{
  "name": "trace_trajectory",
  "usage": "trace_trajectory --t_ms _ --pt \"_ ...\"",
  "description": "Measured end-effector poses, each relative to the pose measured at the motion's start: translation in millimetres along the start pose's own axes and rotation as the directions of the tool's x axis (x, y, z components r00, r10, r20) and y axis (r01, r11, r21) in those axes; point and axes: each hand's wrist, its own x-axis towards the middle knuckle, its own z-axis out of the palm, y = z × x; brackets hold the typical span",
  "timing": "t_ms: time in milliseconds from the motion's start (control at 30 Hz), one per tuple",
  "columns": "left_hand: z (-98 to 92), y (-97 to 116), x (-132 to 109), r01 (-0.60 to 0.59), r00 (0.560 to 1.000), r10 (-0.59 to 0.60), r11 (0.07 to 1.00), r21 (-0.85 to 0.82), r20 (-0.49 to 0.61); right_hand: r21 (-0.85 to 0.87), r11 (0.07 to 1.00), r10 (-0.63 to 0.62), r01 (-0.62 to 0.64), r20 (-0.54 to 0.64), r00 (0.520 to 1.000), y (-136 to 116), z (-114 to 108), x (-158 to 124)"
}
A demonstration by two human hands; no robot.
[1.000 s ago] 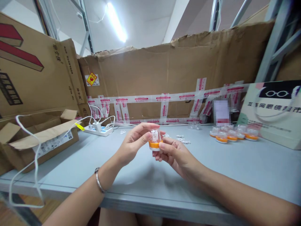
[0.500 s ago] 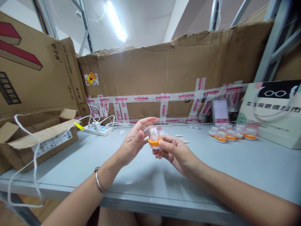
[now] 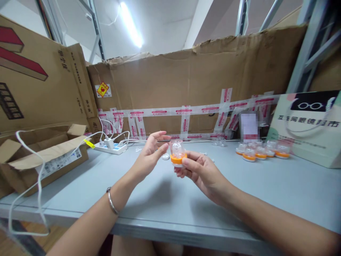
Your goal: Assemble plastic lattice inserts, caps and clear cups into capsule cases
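Note:
My right hand [image 3: 201, 170] grips a small clear plastic container [image 3: 177, 147] with an orange ring and a white base, thumb and fingers pinching it low down. It is held upright above the table. Just left of it hovers my left hand [image 3: 151, 153], thumb and fingers apart, touching nothing that I can see. A small round white part [image 3: 165, 156] lies on the table between the two hands. Small pieces behind my right hand are mostly covered by it.
Several similar orange-ringed containers [image 3: 249, 155] stand at the right, beside a paper bag [image 3: 306, 138]. Clear cups [image 3: 218, 142] lie at the back. A power strip [image 3: 112, 148] with white cables and an open cardboard box [image 3: 50, 153] occupy the left. Tall cardboard [image 3: 160, 85] backs the table [image 3: 149, 209].
My left hand has drawn away leftward from the container, its fingers spread wider. My right hand holds the container nearly in place, slightly farther right. The round white part now shows.

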Motion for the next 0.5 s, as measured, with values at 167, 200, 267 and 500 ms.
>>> trace_trajectory --t_ms 167,200,267,500 --pt "0.3 -1.7 -1.4 -0.007 1.0 0.008 0.999 -0.04 0.019 -0.023 1.0 0.014 -0.015 -0.058 0.998 -2.5 -1.8 1.8" --pt "1.0 -0.4 -1.8 -0.022 0.999 0.023 1.0 -0.021 0.028 -0.02 0.999 0.026 -0.028 -0.077 0.997 -2.5 -3.0 3.5" --pt "1.6 3.9 -2.4 -0.044 0.999 0.044 0.998 0.049 0.008 -0.01 0.999 0.037 -0.039 -0.125 0.992 -2.3 -6.6 8.3" --pt "-6.0 32.0 -33.4 -0.049 0.986 0.092 0.955 0.294 -0.136 -0.129 0.99 0.011 -0.065 -0.377 0.926 -11.5 -38.6 20.9"
